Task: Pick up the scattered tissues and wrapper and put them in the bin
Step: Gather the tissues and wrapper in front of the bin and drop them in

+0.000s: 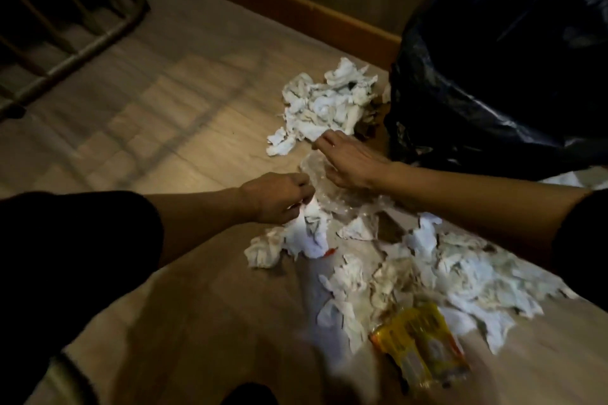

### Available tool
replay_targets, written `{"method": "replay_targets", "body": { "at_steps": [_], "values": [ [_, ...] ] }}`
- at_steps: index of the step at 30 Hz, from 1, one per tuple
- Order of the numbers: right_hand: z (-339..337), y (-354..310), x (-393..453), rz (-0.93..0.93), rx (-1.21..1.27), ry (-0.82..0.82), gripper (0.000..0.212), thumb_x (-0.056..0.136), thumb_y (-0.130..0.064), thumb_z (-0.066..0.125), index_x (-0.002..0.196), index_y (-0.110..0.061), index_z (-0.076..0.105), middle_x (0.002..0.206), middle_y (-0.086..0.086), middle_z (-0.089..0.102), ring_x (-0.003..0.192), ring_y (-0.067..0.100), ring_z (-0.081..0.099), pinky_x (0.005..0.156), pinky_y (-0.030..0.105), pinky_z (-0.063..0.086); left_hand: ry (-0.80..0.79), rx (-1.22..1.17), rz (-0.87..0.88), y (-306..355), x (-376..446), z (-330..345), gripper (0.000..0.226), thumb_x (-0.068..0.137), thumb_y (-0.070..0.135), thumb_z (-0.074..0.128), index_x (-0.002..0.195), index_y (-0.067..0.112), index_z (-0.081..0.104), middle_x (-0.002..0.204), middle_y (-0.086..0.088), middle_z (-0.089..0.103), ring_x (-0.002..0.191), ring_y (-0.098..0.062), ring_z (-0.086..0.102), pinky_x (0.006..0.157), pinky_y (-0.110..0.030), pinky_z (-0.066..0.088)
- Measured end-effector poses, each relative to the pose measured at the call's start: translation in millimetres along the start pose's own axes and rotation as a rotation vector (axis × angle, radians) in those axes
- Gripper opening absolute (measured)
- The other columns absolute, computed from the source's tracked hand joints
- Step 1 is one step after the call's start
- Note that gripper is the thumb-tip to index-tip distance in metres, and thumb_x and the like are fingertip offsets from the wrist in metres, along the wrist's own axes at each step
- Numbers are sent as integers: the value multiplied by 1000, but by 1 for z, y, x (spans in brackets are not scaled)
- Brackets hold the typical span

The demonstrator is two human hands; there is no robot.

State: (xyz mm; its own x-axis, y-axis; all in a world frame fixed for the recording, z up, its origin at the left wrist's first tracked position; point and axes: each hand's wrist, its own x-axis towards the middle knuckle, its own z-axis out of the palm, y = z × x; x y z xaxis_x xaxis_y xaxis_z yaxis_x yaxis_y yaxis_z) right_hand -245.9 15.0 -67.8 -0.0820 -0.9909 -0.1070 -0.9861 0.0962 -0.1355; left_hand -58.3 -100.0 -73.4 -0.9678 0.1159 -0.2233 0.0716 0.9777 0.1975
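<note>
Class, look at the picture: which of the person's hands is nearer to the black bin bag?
Right. The right hand reaches over the tissues just left of the black bin bag; the left hand sits farther left, gripping a tissue.

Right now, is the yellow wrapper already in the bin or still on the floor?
Still on the floor. The yellow wrapper lies flat beside the tissues, apart from the black-lined bin; neither hand touches it.

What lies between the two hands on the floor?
In the head view, a crumpled clear plastic sheet lies between the left hand and the right hand, partly under the right hand.
</note>
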Motion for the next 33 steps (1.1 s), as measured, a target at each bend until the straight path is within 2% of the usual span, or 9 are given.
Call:
{"method": "replay_targets", "body": {
  "at_steps": [4, 6, 8, 12, 18, 21, 25, 29, 33],
  "values": [
    [3, -8, -24, 284, 31, -368, 93, 78, -35, 74, 153, -33, 19, 140, 15, 37, 121, 37, 49, 89, 41, 51, -149, -92, -202, 15, -4, -6, 57, 78, 44, 67, 126, 19, 48, 120, -10, 46, 98, -33, 57, 71, -34, 45],
    [14, -18, -38, 291, -17, -472, 101, 80, -30, 75, 155, -41, 8, 146, 17, 30, 118, 39, 53, 79, 35, 48, -258, -33, -192, 26, -8, 11, 87, 68, 57, 73, 139, 24, 35, 133, -13, 39, 111, -35, 52, 79, -37, 48],
    [28, -21, -52, 234, -105, -480, 88, 87, -28, 67, 155, -39, 12, 145, 20, 30, 112, 39, 58, 72, 35, 42, -361, 96, -104, 28, -12, 29, 110, 60, 65, 76, 148, 33, 19, 148, -17, 24, 125, -39, 41, 88, -44, 50],
    [23, -8, -67, 169, -41, -415, 44, 92, -19, 57, 134, -19, 43, 123, 18, 50, 96, 33, 60, 72, 34, 51, -442, 316, 9, 17, -20, 32, 132, 58, 56, 84, 152, 41, -8, 161, -20, -7, 139, -45, 24, 93, -50, 49],
    [15, -11, -88, 168, -11, -273, 25, 89, -7, 54, 113, -13, 56, 111, 13, 58, 93, 29, 60, 69, 35, 51, -389, 148, 65, 21, -18, 45, 92, 74, 34, 79, 148, 27, 24, 161, -17, 1, 136, -38, 32, 98, -45, 49],
    [11, -17, -97, 122, -30, -229, 26, 88, -7, 51, 113, -13, 55, 108, 12, 56, 90, 28, 59, 64, 32, 47, -386, 173, 102, 25, -15, 32, 55, 78, 16, 71, 128, 15, 48, 149, -16, 25, 105, -32, 58, 79, -33, 52],
    [-5, -25, -114, 74, -16, -172, 30, 88, -11, 51, 118, -12, 54, 107, 13, 56, 85, 32, 60, 64, 38, 50, -275, 67, -3, 32, -13, 16, 27, 84, 10, 61, 110, 4, 65, 123, -15, 51, 93, -33, 60, 76, -29, 40],
    [1, -30, -142, -35, -243, -310, 34, 89, -11, 50, 123, -11, 52, 112, 13, 55, 93, 33, 61, 62, 33, 40, -83, -104, -68, 46, -11, 14, 20, 81, 14, 66, 99, 4, 67, 104, -15, 61, 92, -32, 60, 75, -30, 44],
    [12, -22, -173, 160, -223, -678, 59, 95, -40, 50, 142, -6, 38, 137, 21, 46, 116, 38, 57, 87, 38, 49, -74, -151, -50, 70, -6, 18, 21, 79, 15, 67, 98, 7, 63, 99, -14, 66, 92, -33, 61, 73, -32, 44]
  ]
}}
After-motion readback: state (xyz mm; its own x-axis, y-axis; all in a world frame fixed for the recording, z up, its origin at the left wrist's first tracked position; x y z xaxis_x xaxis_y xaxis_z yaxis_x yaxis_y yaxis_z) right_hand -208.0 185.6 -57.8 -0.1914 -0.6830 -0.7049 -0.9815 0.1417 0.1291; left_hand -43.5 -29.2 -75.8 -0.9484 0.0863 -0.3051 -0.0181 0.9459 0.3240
